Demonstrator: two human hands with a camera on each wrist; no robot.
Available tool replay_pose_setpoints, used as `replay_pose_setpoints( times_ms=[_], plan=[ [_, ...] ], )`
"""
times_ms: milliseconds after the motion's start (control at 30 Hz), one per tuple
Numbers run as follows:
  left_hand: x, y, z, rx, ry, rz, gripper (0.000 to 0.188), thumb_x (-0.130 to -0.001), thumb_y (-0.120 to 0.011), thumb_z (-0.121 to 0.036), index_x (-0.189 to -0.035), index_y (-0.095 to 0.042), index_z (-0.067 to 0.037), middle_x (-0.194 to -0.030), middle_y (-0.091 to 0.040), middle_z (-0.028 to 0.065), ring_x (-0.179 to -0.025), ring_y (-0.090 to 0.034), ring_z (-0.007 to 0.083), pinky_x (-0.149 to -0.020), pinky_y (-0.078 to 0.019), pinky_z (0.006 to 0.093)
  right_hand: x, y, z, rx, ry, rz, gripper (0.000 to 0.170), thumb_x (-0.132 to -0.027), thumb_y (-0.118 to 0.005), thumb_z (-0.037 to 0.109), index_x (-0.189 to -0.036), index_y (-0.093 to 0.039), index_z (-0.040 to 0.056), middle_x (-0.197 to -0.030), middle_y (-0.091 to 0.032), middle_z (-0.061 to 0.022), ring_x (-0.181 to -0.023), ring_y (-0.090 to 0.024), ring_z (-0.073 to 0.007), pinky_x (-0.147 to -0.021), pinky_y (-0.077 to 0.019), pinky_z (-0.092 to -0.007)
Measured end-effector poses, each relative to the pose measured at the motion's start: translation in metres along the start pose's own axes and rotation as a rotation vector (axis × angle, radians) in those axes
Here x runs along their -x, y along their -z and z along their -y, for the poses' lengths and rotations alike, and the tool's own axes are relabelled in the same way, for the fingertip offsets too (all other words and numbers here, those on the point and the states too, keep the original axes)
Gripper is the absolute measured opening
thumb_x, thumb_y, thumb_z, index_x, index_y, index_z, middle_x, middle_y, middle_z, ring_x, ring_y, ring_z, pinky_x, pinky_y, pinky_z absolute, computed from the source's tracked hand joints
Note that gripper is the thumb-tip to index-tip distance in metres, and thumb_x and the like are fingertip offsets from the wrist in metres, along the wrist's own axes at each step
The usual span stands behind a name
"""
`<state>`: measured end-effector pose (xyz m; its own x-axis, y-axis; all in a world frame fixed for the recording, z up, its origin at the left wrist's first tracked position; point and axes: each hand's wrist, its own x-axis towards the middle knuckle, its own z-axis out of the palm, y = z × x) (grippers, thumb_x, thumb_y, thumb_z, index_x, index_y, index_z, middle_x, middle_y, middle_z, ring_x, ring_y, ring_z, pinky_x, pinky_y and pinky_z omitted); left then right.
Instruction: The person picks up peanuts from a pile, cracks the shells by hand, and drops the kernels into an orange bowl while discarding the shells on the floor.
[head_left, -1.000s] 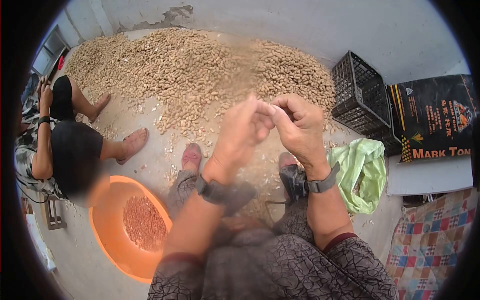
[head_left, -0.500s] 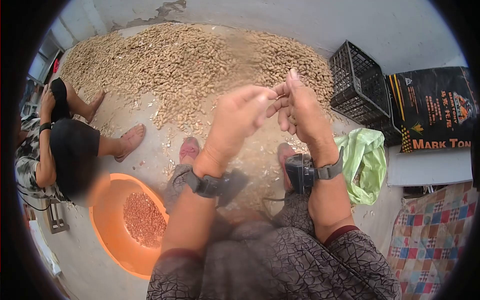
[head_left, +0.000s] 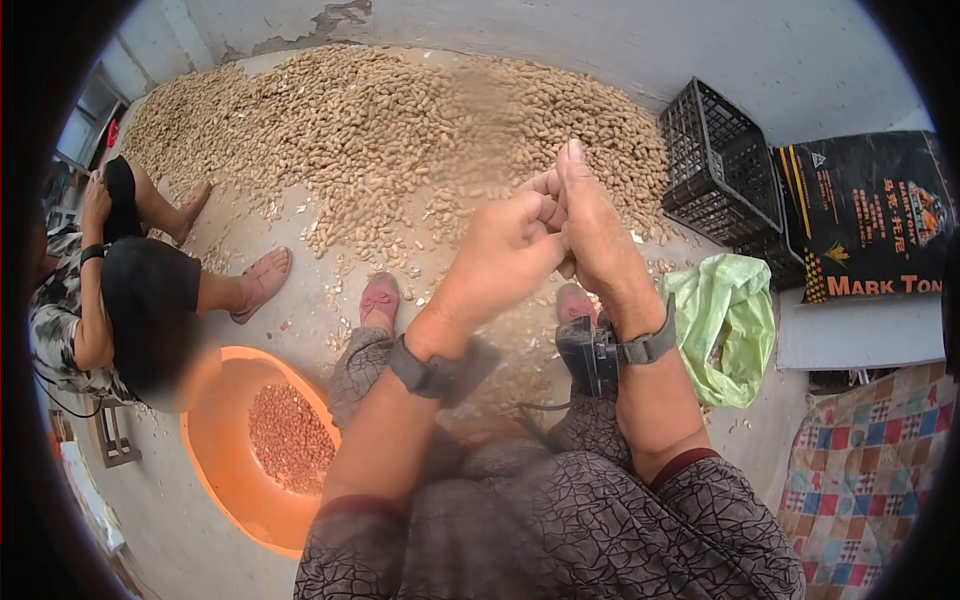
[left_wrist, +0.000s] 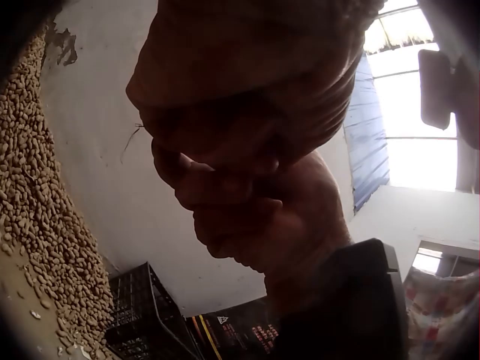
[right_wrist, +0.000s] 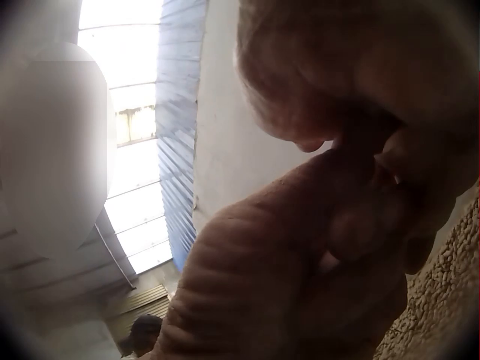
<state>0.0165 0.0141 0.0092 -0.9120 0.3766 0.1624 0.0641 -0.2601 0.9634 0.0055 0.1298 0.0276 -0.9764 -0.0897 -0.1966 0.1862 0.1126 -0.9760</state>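
My left hand [head_left: 500, 258] is raised in front of my lap, its curled fingers meeting the palm side of my right hand [head_left: 602, 232]. The right thumb points straight up, and that hand's other fingers are partly covered by the left. Both wrist views show the hands dark and pressed close together, fingers bent inward. Whatever lies between them is hidden, so I cannot tell what they hold. Beyond the hands spreads a large heap of unshelled peanuts [head_left: 370, 150]. Reddish shelled peanuts [head_left: 290, 438] lie in an orange basin [head_left: 215, 455] at lower left.
Another person [head_left: 150, 290] sits at the left, behind the basin. A light green plastic bag [head_left: 725, 330] is by my right forearm. Black crates [head_left: 715, 165] and a black printed sack [head_left: 870, 215] stand at the right, above a patchwork cloth [head_left: 870, 480]. Shell bits litter the floor.
My left hand has turned and closed in against the right hand, where only fingertips met before. The right hand has tipped thumb-up since a second ago. The basin's contents look the same.
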Motion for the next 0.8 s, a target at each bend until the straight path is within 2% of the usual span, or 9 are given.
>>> replay_pose_setpoints(
  times_ms=[33,100,233,300,333,433,467,600,800],
  plan=[
    [0.0,0.001,0.001,0.0,0.001,0.001,0.005,-0.083,-0.054,0.002,-0.084,-0.056,0.007,-0.081,-0.062,0.0072,-0.064,-0.06,0.0096,-0.055,-0.0477,0.0218,0.0,0.001,0.0,-0.001,0.0,-0.001,0.067,-0.094,-0.023,0.057,-0.086,-0.057,-0.0001,-0.058,-0.051,-0.0001,-0.042,-0.04,-0.0044,-0.034,-0.0278,-0.0178],
    [0.0,0.006,0.005,0.104,0.148,-0.053,0.006,-0.085,-0.053,-0.002,-0.084,-0.057,0.003,-0.075,-0.061,0.0059,-0.061,-0.057,0.0084,-0.052,-0.0449,0.0215,0.0,0.003,0.001,-0.019,-0.02,0.1,0.067,-0.094,-0.024,0.057,-0.088,-0.058,-0.0014,-0.064,-0.056,-0.0034,-0.045,-0.045,-0.0055,-0.037,-0.0329,-0.0172],
    [0.0,0.023,0.001,0.367,0.115,-0.111,0.009,-0.086,-0.052,-0.007,-0.088,-0.057,0.001,-0.074,-0.06,0.0056,-0.055,-0.051,0.0065,-0.046,-0.0386,0.0189,0.0,0.008,0.007,-0.205,0.108,0.025,0.055,-0.094,-0.035,0.048,-0.092,-0.058,-0.0026,-0.071,-0.06,-0.0064,-0.052,-0.052,-0.0072,-0.041,-0.0383,-0.0172],
    [-0.002,0.029,0.006,0.596,0.147,-0.2,0.013,-0.087,-0.052,-0.009,-0.096,-0.053,0.0,-0.073,-0.058,0.0068,-0.043,-0.036,0.0031,-0.037,-0.0256,0.0144,0.008,0.012,0.016,-0.037,0.225,0.002,0.037,-0.091,-0.048,0.032,-0.097,-0.058,-0.0033,-0.077,-0.062,-0.008,-0.058,-0.056,-0.0086,-0.045,-0.042,-0.0184],
    [-0.003,0.028,0.004,0.65,0.159,-0.212,0.016,-0.088,-0.05,-0.009,-0.101,-0.051,0.0,-0.072,-0.057,0.0068,-0.042,-0.034,0.0045,-0.037,-0.0265,0.0149,0.011,0.014,0.018,-0.026,0.227,0.037,0.022,-0.085,-0.057,0.017,-0.096,-0.06,-0.0022,-0.077,-0.063,-0.006,-0.059,-0.057,-0.008,-0.047,-0.043,-0.0185],
    [-0.003,0.033,0.008,0.708,0.15,-0.172,0.015,-0.088,-0.049,-0.009,-0.1,-0.051,0.0,-0.074,-0.057,0.0075,-0.042,-0.035,0.0046,-0.037,-0.0268,0.015,0.014,0.009,0.017,0.041,0.261,0.002,0.015,-0.08,-0.064,0.01,-0.092,-0.064,0.0,-0.077,-0.065,-0.0041,-0.065,-0.06,-0.0089,-0.054,-0.047,-0.0212],
    [-0.003,0.033,0.008,0.708,0.15,-0.172,0.015,-0.088,-0.049,-0.009,-0.1,-0.051,0.0,-0.074,-0.057,0.0075,-0.042,-0.035,0.0046,-0.037,-0.0268,0.015,0.014,0.007,0.015,0.017,0.271,-0.02,0.01,-0.079,-0.064,0.006,-0.087,-0.066,0.0004,-0.076,-0.066,-0.0043,-0.066,-0.06,-0.0078,-0.056,-0.0479,-0.0217],
    [-0.002,0.031,0.007,0.648,0.136,-0.152,0.015,-0.089,-0.052,-0.012,-0.098,-0.054,0.0,-0.074,-0.057,0.0047,-0.045,-0.037,0.0031,-0.04,-0.0272,0.015,0.015,0.006,0.017,0.147,0.284,-0.089,0.011,-0.079,-0.064,0.006,-0.087,-0.066,0.0005,-0.074,-0.066,-0.0045,-0.065,-0.06,-0.0081,-0.056,-0.0479,-0.0219],
    [-0.001,0.024,0.009,0.611,0.136,-0.181,0.019,-0.092,-0.054,-0.023,-0.094,-0.058,-0.004,-0.072,-0.056,-0.0012,-0.051,-0.038,0.0008,-0.043,-0.0267,0.0147,0.012,-0.004,0.002,0.11,0.506,-0.184,0.009,-0.075,-0.061,0.001,-0.083,-0.064,-0.0009,-0.071,-0.065,-0.0073,-0.065,-0.061,-0.0115,-0.057,-0.0477,-0.024]
  ],
)
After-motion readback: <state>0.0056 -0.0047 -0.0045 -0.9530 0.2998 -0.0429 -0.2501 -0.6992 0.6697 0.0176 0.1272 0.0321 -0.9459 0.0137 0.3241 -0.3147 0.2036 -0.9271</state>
